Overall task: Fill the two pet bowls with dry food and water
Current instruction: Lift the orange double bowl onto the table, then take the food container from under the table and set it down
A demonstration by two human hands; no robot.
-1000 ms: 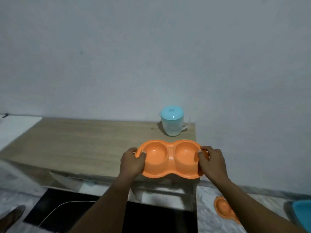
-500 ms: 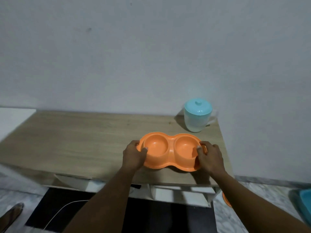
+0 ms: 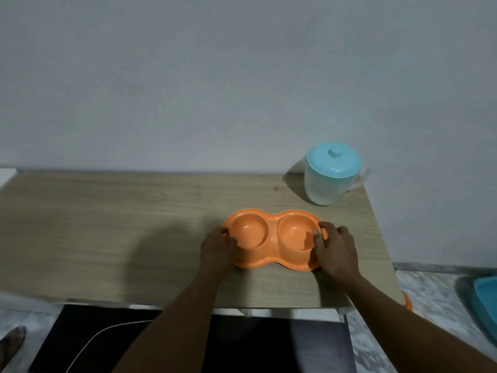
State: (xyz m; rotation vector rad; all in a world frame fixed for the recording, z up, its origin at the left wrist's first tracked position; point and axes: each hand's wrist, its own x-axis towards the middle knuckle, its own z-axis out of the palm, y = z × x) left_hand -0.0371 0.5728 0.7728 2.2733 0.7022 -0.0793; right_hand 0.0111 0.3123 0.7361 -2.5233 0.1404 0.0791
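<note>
Gripping the orange double pet bowl (image 3: 273, 239) on the wooden table (image 3: 107, 224), left hand (image 3: 216, 251) and right hand (image 3: 336, 251) at its ends.

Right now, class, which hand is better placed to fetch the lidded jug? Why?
Right. The right hand holds the end of the double bowl nearer the jug at the far right corner of the table; the left hand would have to cross the bowl.

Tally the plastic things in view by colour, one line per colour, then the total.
Orange: 2 (double pet bowl on the table; partly hidden orange item below the table's right corner)
Turquoise: 2 (lidded pitcher on the table; container on the floor, cut off at the right edge)
Total: 4
</note>
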